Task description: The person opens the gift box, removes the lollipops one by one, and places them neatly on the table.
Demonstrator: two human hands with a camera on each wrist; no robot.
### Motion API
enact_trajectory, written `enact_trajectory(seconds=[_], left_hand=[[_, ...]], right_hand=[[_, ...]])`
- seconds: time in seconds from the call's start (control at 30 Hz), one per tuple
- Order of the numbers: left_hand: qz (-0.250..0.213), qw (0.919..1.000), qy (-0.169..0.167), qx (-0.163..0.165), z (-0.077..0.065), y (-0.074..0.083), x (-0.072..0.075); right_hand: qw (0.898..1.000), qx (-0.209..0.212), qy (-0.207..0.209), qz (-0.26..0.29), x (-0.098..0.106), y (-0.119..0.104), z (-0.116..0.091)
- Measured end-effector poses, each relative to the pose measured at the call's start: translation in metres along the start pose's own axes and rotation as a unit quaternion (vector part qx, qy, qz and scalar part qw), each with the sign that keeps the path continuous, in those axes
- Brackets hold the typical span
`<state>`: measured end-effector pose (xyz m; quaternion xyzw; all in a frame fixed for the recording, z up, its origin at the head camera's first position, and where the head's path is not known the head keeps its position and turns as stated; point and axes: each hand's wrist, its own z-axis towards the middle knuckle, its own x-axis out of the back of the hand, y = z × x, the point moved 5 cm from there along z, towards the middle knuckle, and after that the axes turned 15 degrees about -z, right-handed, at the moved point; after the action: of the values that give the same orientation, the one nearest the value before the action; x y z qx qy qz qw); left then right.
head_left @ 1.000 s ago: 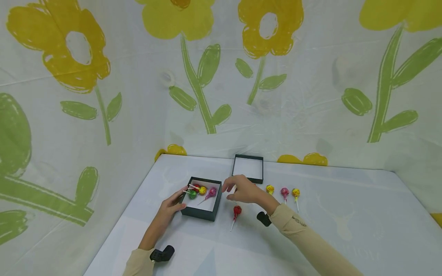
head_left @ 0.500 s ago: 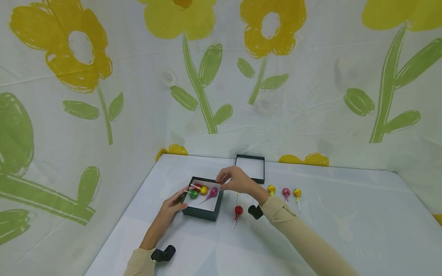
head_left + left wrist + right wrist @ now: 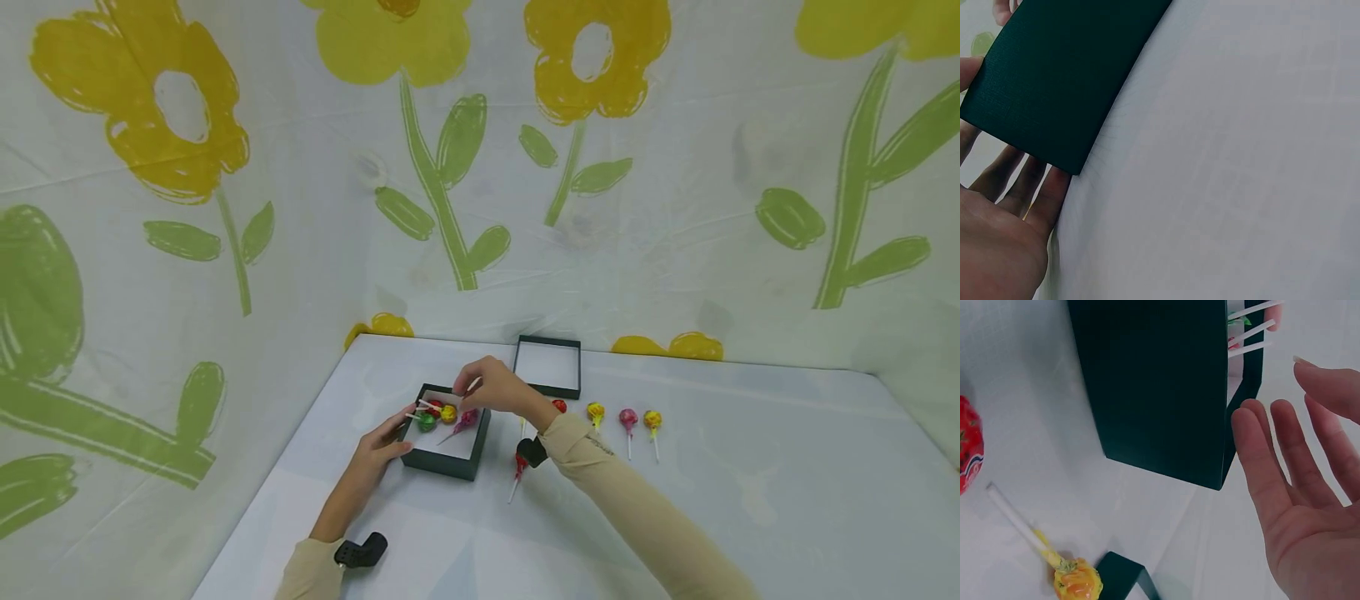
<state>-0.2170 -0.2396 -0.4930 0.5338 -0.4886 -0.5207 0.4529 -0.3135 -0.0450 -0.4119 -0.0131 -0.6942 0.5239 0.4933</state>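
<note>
A dark green open box (image 3: 442,464) with a white inside stands on the table. In it lie a green lollipop (image 3: 426,422), a yellow one, a red one and a pink lollipop (image 3: 466,419). My left hand (image 3: 375,455) grips the box at its left side, thumb at the near corner; the left wrist view shows its fingers (image 3: 1025,187) along the green wall. Over the box's far right rim, my right hand (image 3: 495,388) hovers with loosely bent fingers. Nothing shows between those fingers (image 3: 1254,434) in the right wrist view, where white sticks poke above the rim.
Behind the box lies its matching lid (image 3: 548,391), inside up. To the right, a yellow lollipop (image 3: 653,419), a pink lollipop (image 3: 628,418) and several others lie in a row. A red lollipop (image 3: 519,468) lies nearer, partly hidden by the right wrist's camera. Flowered cloth walls (image 3: 315,250) border the table.
My right hand has moved left from beside the box to above its far right rim, its forearm following. The left hand keeps its grip on the box.
</note>
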Motion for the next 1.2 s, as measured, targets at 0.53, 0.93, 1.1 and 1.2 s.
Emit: enact_trajectory(seconds=[0.53,0.93,1.1,1.2], left_hand=[[0.001,1.0,-0.005,-0.001,0.0,0.0,0.0],[-0.016,0.9999,0.001,0.005,-0.001,-0.004,0.0],[-0.015,0.9999,0.002,0.002,-0.001,-0.002,0.0],[-0.011,0.9999,-0.004,0.0,-0.002,0.0,-0.001]], right_hand=[[0.983,-0.042,0.0,-0.179,-0.013,-0.009,0.012],[0.969,-0.078,-0.019,-0.231,-0.04,-0.01,0.012],[0.972,-0.069,-0.036,-0.22,-0.045,-0.011,0.011],[0.965,-0.068,-0.041,-0.25,-0.047,-0.012,0.011]])
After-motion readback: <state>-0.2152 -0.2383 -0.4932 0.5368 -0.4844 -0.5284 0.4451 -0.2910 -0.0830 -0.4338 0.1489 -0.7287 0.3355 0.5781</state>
